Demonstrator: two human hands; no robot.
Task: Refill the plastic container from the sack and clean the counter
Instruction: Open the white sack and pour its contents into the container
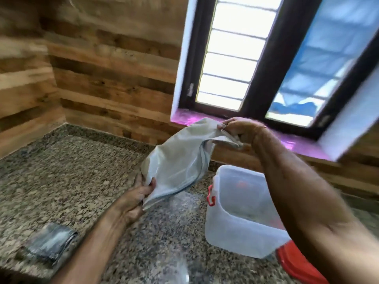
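A limp grey-white sack (178, 160) hangs in the air above the granite counter (71, 181), stretched between both hands. My left hand (137, 195) grips its lower corner. My right hand (238, 130) pinches its upper end, higher and to the right. A translucent plastic container (231, 228) with a red side latch (211, 198) stands open on the counter, below and right of the sack. My right forearm hides part of the container. Its inside is blurred, with something pale low in it.
A folded grey cloth (51, 240) lies on the counter at the lower left. A red lid (295, 263) lies at the container's near right corner. Wood-pattern walls meet in a corner at the back left. A barred window (231, 56) with a pink-lit sill (287, 138) is behind.
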